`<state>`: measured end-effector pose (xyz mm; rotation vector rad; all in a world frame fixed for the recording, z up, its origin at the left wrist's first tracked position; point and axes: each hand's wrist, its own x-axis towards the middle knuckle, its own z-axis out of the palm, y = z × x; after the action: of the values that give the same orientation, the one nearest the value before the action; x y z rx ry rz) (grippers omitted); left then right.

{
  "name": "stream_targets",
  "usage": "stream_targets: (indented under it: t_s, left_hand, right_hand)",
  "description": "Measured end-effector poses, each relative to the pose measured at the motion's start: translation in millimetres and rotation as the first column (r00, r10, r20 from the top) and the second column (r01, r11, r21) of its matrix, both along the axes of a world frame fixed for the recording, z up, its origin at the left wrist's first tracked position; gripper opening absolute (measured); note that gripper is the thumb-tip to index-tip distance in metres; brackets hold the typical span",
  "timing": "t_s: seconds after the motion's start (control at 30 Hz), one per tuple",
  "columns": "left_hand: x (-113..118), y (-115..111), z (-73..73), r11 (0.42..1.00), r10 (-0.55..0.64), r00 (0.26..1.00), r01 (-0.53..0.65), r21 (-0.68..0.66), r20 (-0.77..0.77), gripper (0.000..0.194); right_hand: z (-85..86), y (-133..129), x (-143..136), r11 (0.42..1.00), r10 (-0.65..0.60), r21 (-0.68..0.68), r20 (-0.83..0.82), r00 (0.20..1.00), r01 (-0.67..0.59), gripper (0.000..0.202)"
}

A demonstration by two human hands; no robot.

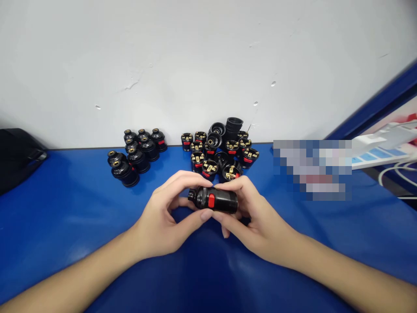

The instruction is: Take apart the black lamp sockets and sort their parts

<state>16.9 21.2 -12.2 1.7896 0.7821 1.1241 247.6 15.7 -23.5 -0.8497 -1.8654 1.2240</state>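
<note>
Between both hands a black lamp socket (224, 200) lies sideways, its domed cap pointing left and a red switch facing me. My left hand (172, 213) closes thumb and fingers around the cap end. Around the wider body, my right hand (249, 217) grips with thumb below and index finger above; its other fingers are partly hidden behind the socket. Just beyond the hands stand several open socket bodies (209, 167) with brass contacts and red switches. Among them are loose black caps (214, 141) and a black threaded sleeve (233, 128).
Several capped lamp sockets (138, 158) stand in a group at the back left of the blue table (65, 208). A white wall (182, 65) rises behind. A black cloth-like item (16, 158) sits at far left. A blurred-out patch (312, 169) and white cables (391, 171) are at right.
</note>
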Motion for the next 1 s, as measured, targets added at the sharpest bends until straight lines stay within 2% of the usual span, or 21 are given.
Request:
stream_targets:
  t_s: [0.1, 0.17, 0.23, 0.3, 0.37, 0.4, 0.47, 0.53, 0.6, 0.63, 0.73, 0.87, 1.0]
  left_hand:
    - [3.9, 2.4, 1.7, 0.982, 0.035, 0.996, -0.019, -0.187, 0.084, 0.028]
    - [5.1, 4.8, 3.9, 0.943, 0.050, 0.993, -0.010, -0.333, 0.111, 0.028]
    - [4.7, 7.1, 5.6, 0.894, 0.033, 0.994, 0.018, -0.447, 0.107, 0.034]
    - [3.7, 8.6, 6.5, 0.861, -0.003, 0.996, 0.046, -0.506, 0.086, 0.043]
    - [3.1, 8.5, 6.6, 0.860, -0.022, 0.998, 0.053, -0.508, 0.066, 0.046]
    - [3.1, 7.8, 6.4, 0.878, -0.020, 0.998, 0.048, -0.477, 0.063, 0.043]
    - [3.3, 5.3, 5.5, 0.942, -0.008, 0.998, 0.027, -0.335, 0.059, 0.031]
    - [3.3, 2.6, 3.9, 0.991, -0.014, 0.999, 0.021, -0.135, 0.053, 0.037]
    - [2.9, 0.9, 1.6, 0.999, -0.031, 0.999, 0.030, 0.010, 0.042, 0.045]
    - [2.6, 0.8, 0.5, 0.999, -0.034, 0.999, 0.032, 0.042, 0.040, 0.042]
    - [2.8, 3.0, -1.4, 1.000, 0.004, 0.999, -0.004, 0.008, 0.038, 0.030]
    - [5.7, 6.9, 1.4, 0.982, 0.046, 0.997, -0.035, -0.185, 0.057, 0.024]
    - [7.7, 8.5, 5.5, 0.941, 0.031, 0.998, -0.009, -0.339, 0.058, 0.038]
  right_hand:
    - [-1.7, 0.5, -0.6, 0.999, -0.005, 0.031, 0.008, 1.000, 0.005, 0.026]
    - [-4.7, 0.7, -0.8, 0.991, -0.010, 0.132, 0.008, 1.000, 0.009, 0.032]
    - [-8.0, 0.9, -0.7, 0.966, -0.007, 0.259, 0.013, 1.000, 0.003, 0.037]
    - [-10.3, 1.4, -0.5, 0.935, -0.010, 0.355, 0.032, 0.999, -0.002, 0.038]
    - [-10.8, 2.1, -0.2, 0.916, -0.027, 0.401, 0.047, 0.999, 0.006, 0.036]
    - [-10.3, 2.6, -0.1, 0.910, -0.044, 0.413, 0.048, 0.998, 0.021, 0.035]
    - [-7.6, 3.1, 0.0, 0.911, -0.095, 0.407, 0.051, 0.994, 0.066, 0.031]
    - [-3.7, 3.0, -0.3, 0.927, -0.159, 0.353, 0.066, 0.985, 0.126, 0.027]
    - [0.4, 2.4, -1.0, 0.945, -0.198, 0.280, 0.084, 0.977, 0.167, 0.026]
    - [2.0, 2.0, -1.4, 0.952, -0.201, 0.252, 0.088, 0.976, 0.174, 0.026]
    - [4.5, 1.3, -2.4, 0.959, -0.191, 0.231, 0.102, 0.976, 0.164, 0.024]
    - [2.2, 1.8, -2.1, 0.923, -0.192, 0.357, 0.105, 0.976, 0.143, 0.023]
    - [-3.1, 1.6, -0.4, 0.879, -0.152, 0.467, 0.091, 0.984, 0.092, 0.032]
